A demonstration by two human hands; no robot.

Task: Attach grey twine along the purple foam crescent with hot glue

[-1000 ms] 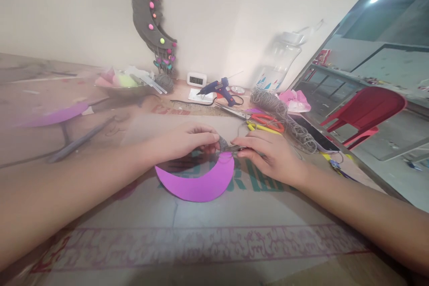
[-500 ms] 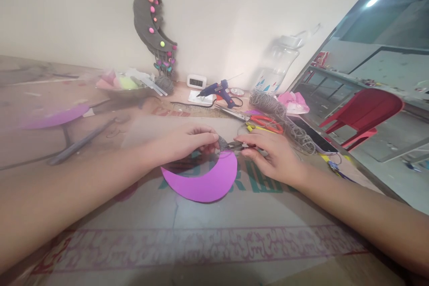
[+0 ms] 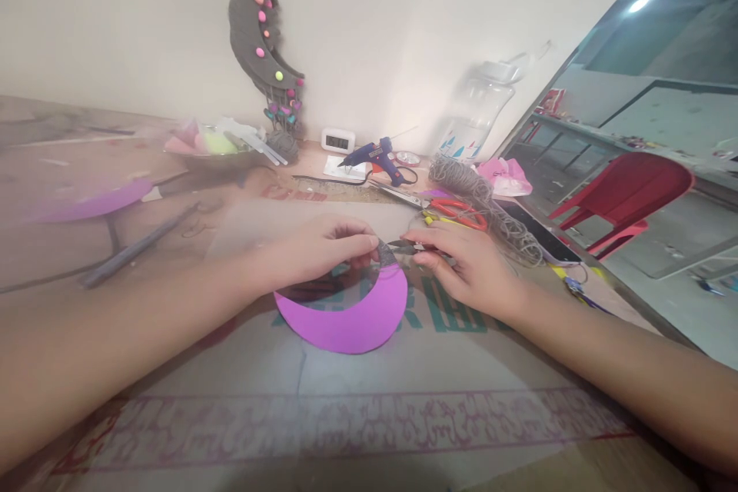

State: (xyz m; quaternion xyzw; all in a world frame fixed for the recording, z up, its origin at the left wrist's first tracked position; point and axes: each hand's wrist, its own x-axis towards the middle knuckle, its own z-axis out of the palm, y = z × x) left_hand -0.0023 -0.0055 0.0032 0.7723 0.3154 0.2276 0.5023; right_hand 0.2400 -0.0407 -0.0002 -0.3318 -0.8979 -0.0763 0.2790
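Observation:
My left hand [image 3: 346, 246] pinches the upper tip of a purple crescent moon cutout [image 3: 351, 319]. Grey yarn [image 3: 387, 254] is wrapped around that tip, partly hidden by my thumb and fingers. In my right hand [image 3: 467, 265] are small pliers [image 3: 410, 247] with dark pointed jaws, their handles mostly covered by my palm. The jaw points lie close beside the wrapped yarn; whether they touch it I cannot tell.
Orange-handled scissors [image 3: 455, 211], a grey yarn skein [image 3: 490, 204] and a phone [image 3: 539, 231] lie beyond my right hand. A blue glue gun [image 3: 377, 157] stands near a small clock [image 3: 338, 140]. A decorated grey moon [image 3: 247, 38] hangs on the wall.
The crescent has tilted and sunk slightly, showing more of the wrapped yarn. The pliers' jaws, earlier across the yarn at the purple edge, now sit a little higher, at its side.

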